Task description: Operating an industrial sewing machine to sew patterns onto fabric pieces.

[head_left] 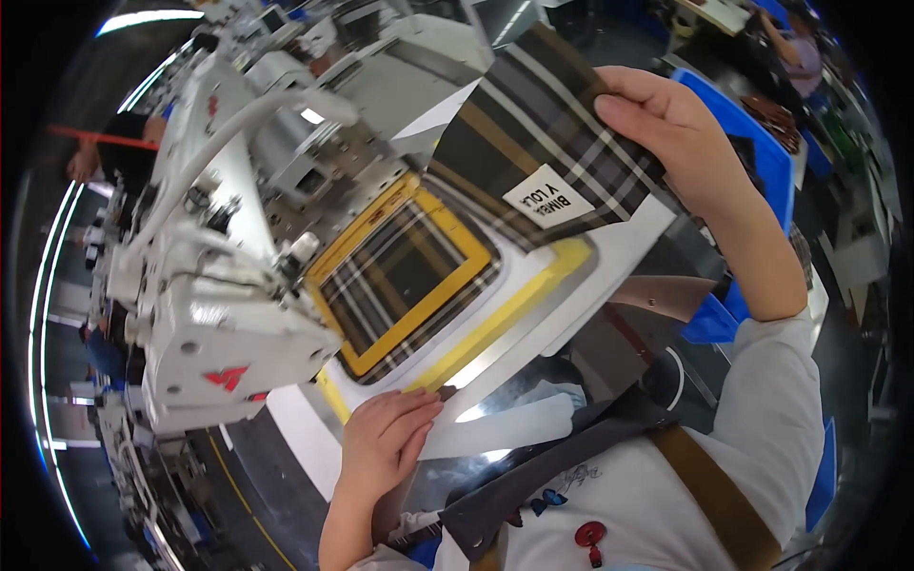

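My right hand [657,119] pinches the upper right edge of a plaid fabric piece [533,105] and holds it raised and tilted above the work surface. A white label [549,197] sits on this piece near its lower edge. Under the white sewing machine head [209,314], a second plaid panel [405,271] lies inside a yellow clamp frame [419,343]. My left hand [390,438] rests at the near edge of the machine bed, fingers closed together. Something small and dark shows at its fingertips, too small to name.
A white bed plate with yellow tape [519,319] extends around the frame. Blue bins [776,167] stand at the right. A pale folded sheet [505,425] lies near my body. Other people work far left and at the upper right, where one person [800,52] sits.
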Action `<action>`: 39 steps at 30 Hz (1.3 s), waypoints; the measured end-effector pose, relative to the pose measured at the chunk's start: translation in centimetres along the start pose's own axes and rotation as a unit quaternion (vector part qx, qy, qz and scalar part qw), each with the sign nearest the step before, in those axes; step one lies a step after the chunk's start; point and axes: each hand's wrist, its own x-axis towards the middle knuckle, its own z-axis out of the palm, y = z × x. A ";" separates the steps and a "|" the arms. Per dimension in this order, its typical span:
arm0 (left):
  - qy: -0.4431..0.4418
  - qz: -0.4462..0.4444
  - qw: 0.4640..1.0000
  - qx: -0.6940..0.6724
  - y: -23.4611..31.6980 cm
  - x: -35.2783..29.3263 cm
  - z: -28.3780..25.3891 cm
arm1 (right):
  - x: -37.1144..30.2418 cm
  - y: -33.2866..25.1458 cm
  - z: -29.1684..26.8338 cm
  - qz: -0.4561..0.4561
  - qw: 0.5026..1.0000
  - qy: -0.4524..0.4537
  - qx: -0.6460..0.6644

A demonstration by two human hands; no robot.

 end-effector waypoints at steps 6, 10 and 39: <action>0.063 -0.145 0.987 -0.008 -2.8 -5.8 -1.1 | 3.0 8.7 5.8 0.154 0.982 0.005 0.105; 0.173 -0.283 0.941 -0.065 -5.8 -7.5 -1.6 | 3.8 11.8 9.1 0.177 0.982 0.035 0.049; 0.126 -0.132 0.983 -0.004 -16.8 -1.2 2.8 | 1.6 12.6 19.6 -0.271 0.813 -0.408 -0.315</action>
